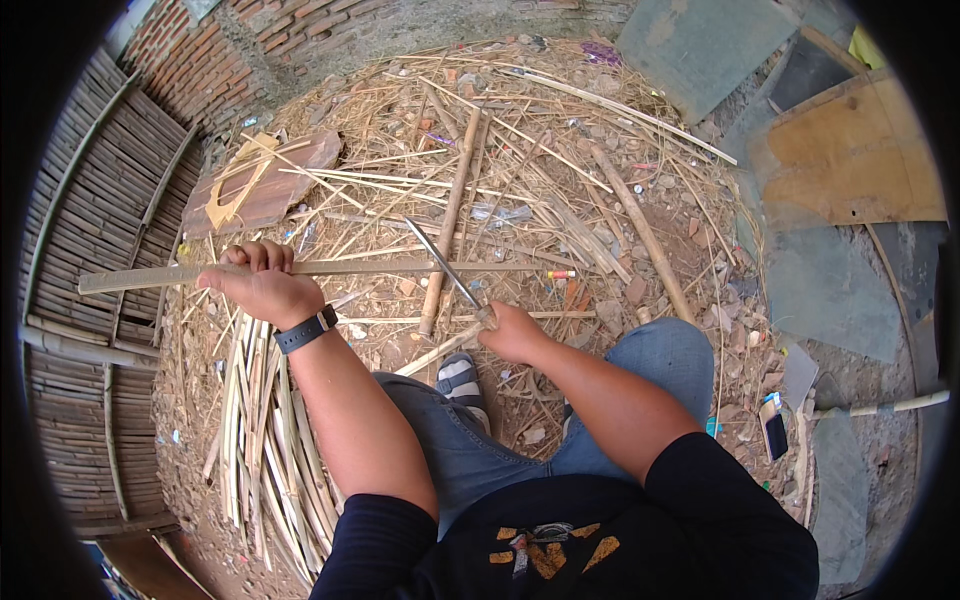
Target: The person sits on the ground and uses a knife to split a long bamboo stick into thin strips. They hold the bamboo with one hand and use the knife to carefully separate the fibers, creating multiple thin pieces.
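Observation:
My left hand [265,288] is wrapped round a long flat bamboo strip [370,268], which lies crosswise in front of me. A dark watch is on that wrist. In my right hand [513,334] is the handle of a knife [452,274], its narrow blade slanting up and left across the strip. Whether the blade touches the strip, I cannot tell. Beyond and below them, a round bamboo pole [458,200] lies on the ground. My sandalled foot [461,384] is close under the knife.
A heap of split bamboo strips [268,440] lies left of my legs. Another pole [645,232] and scattered sticks cover the littered ground. A small red and yellow object [562,274] lies past the strip. At right are a phone [776,436] and grey sheets [835,290]; a bamboo wall [75,220] stands left.

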The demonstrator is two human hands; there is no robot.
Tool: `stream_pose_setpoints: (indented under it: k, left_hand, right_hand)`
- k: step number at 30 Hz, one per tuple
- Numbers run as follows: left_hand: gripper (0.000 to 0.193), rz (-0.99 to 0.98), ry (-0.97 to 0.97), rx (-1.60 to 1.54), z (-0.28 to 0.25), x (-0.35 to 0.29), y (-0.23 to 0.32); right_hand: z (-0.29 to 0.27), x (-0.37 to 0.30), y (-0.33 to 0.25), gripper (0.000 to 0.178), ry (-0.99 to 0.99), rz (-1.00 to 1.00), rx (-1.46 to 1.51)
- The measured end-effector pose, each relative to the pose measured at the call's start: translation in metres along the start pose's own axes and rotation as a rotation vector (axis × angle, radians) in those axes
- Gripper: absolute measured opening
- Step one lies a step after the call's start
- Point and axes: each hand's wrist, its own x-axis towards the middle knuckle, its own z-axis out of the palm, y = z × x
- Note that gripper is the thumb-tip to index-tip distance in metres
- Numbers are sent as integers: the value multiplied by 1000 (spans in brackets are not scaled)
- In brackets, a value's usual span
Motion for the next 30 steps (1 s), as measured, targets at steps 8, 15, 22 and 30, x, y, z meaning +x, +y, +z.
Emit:
stream_pose_setpoints:
  k: [8, 15, 22, 30]
  left_hand:
    - [58, 8, 18, -41, 0, 2, -1]
    - [59, 3, 0, -14, -1, 2, -1]
    - [57, 20, 11, -59, 0, 2, 0]
    - [57, 7, -6, -39, -2, 2, 0]
  right_hand:
    - [-4, -3, -6, 41, -11, -18, 12]
    - [-3, -1, -2, 42, -11, -31, -11]
    - [0, 0, -3, 43, -20, -37, 2]
    - [-1, -3, -8, 42, -24, -19, 26]
